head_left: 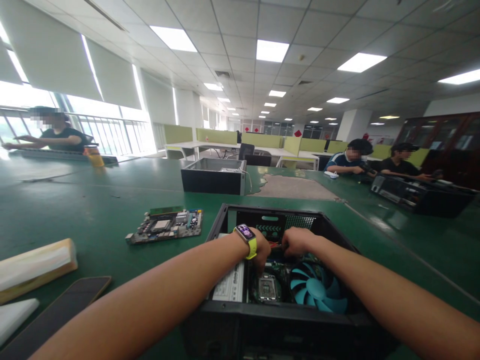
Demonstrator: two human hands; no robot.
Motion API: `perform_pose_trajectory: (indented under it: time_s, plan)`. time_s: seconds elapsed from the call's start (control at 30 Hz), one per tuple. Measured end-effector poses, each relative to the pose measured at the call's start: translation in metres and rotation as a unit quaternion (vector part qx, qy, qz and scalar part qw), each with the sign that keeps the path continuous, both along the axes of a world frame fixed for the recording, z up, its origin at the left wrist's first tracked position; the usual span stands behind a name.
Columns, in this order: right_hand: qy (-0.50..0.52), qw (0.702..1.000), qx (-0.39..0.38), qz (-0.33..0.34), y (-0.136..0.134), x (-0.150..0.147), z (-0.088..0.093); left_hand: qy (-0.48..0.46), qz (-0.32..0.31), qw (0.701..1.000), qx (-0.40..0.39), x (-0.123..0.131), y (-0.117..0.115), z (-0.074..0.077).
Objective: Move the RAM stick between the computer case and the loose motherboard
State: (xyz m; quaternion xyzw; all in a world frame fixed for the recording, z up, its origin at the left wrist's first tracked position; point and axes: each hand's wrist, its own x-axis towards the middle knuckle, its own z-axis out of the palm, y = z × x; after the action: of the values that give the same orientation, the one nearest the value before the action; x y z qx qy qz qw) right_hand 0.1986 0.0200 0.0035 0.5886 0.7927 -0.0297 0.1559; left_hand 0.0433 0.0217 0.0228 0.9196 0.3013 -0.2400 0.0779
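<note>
This is an open-plan office, with part of it serving as a computer workbench. The office shows in the tiled ceiling (240, 22) with its square light panels (272, 51), the rows of white desks (195, 145) split by low lime-green partitions (221, 136), a dark swivel-type chair (246, 151), glass-fronted wooden cabinets (450, 142) along the right and tall windows (131, 116) under pale blinds (60, 55). The workbench side shows on the big green table (127, 197): an open computer case (300, 327) in front, a bare circuit board (165, 226) beside it, a second case (213, 182) beyond and a third case (420, 195) at the right, near two seated people (341, 164).
</note>
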Motion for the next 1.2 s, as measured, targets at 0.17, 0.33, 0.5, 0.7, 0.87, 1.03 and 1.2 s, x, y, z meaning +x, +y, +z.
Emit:
perform_pose_trajectory:
  time_s: [0.17, 0.33, 0.5, 0.7, 0.87, 1.03, 1.2]
  plan:
    - [-0.003, 1.000, 0.005, -0.001, 0.001, 0.001, -0.001, 0.117, -0.033, 0.993, 0.011, 0.001, -0.004, 0.004]
    - [-0.017, 1.000, 0.024, 0.000, 0.001, 0.001, -0.004, 0.112, -0.018, 0.993, 0.027, 0.001, -0.007, 0.006]
    - [-0.019, 1.000, 0.017, -0.006, 0.000, 0.000, -0.004, 0.084, 0.009, 0.996, 0.010, 0.001, 0.001, -0.004]
    - [-0.010, 1.000, 0.007, -0.012, 0.000, -0.001, 0.000, 0.078, 0.020, 0.997, 0.002, 0.001, 0.004, -0.006]
    - [-0.017, 1.000, 0.015, -0.002, 0.000, 0.000, -0.003, 0.091, -0.003, 0.996, 0.001, 0.001, 0.000, -0.003]
    - [-0.020, 1.000, 0.015, 0.000, 0.000, -0.001, -0.004, 0.097, -0.008, 0.995, 0.015, 0.000, 0.001, -0.005]
    - [-0.011, 1.000, 0.014, -0.002, 0.000, -0.001, -0.002, 0.122, -0.031, 0.992, 0.012, 0.001, 0.003, -0.005]
